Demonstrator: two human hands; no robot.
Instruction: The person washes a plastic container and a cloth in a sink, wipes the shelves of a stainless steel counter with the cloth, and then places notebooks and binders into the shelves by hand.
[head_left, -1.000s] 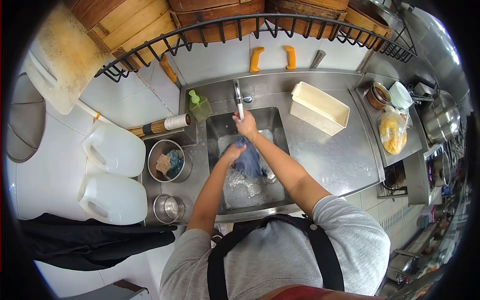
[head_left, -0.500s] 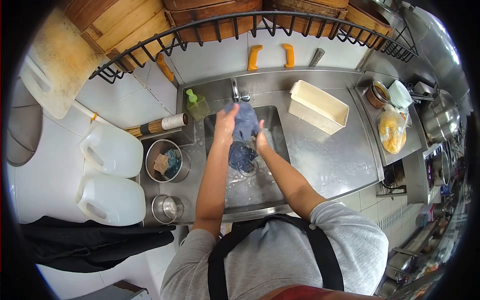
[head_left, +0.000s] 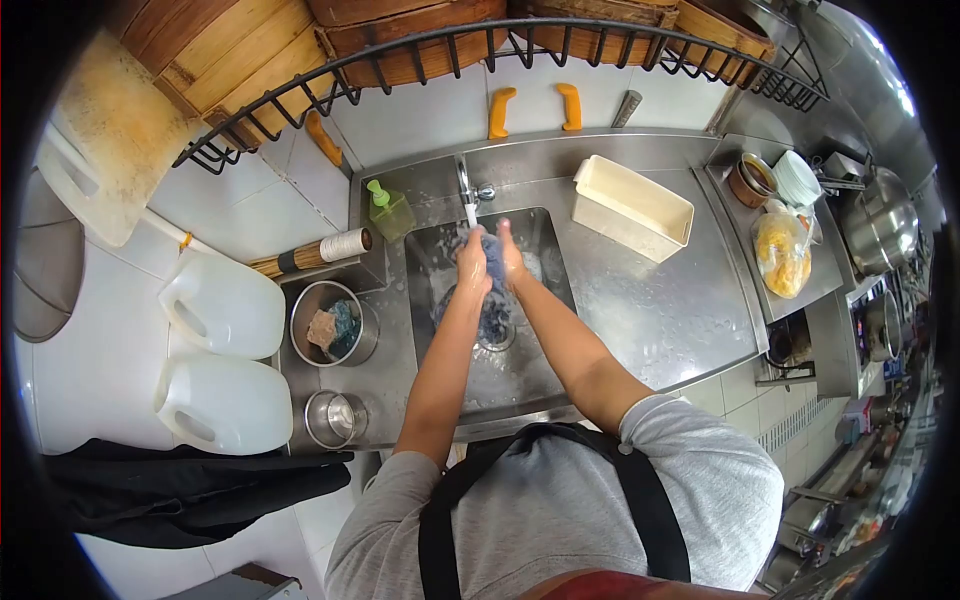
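Under the faucet (head_left: 463, 180), a wet blue-grey cloth (head_left: 493, 262) is bunched between my two hands, its lower part hanging into the steel sink (head_left: 545, 340). My left hand (head_left: 473, 266) is closed around the cloth's left side, wet with suds. On the other side, my right hand (head_left: 511, 258) presses against the cloth with its thumb up; its fingers are partly hidden. Water runs from the spout onto the cloth and my hands. Foam and splashes show in the basin around them.
A green soap bottle (head_left: 390, 210) stands left of the faucet. A cream rectangular bin (head_left: 640, 210) rests on the right drainboard. At left are a steel pot (head_left: 370, 335) with scouring pads, a small steel cup (head_left: 328, 418) and white jugs (head_left: 225, 300). A black wire rack (head_left: 420, 60) hangs above.
My hands have drawn closer together and slightly down, squeezing the cloth that was spread between them. Water now streams visibly from the faucet, with more splashing in the sink.
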